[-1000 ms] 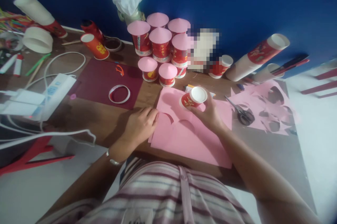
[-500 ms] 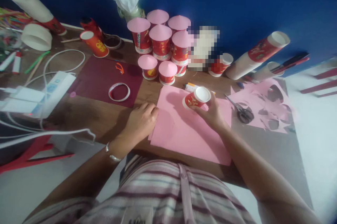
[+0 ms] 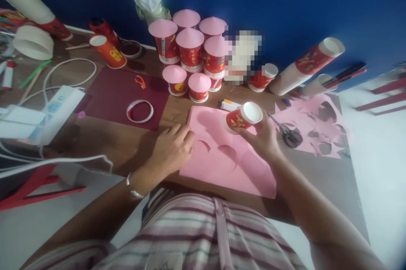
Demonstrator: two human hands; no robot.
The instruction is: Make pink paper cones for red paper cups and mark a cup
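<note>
1. Standing grouped on the counter (image 3: pixel 127 145), seven red cups (image 3: pixel 190 56) already wear pink cones (image 3: pixel 190 38); that much appears done.
2. The held cup (image 3: pixel 237 120) has no cone, nor does another red cup (image 3: pixel 260 80) right of the group; whether either needs one, I cannot tell.
3. Pink scraps (image 3: pixel 304 111) with rounded holes lie farther right, scissors (image 3: pixel 292 138) at their left edge, so some cutting looks done.
4. The right grip (image 3: pixel 265 137) is clasped round the held cup's side, tilting its white end rightward over the pink paper (image 3: pixel 203 164); contact with the sheet is unclear.
5. The left grip (image 3: pixel 174 147) rests loosely curled at the paper's left edge, apart from that cup; whether it pinches anything, I cannot tell.
</note>
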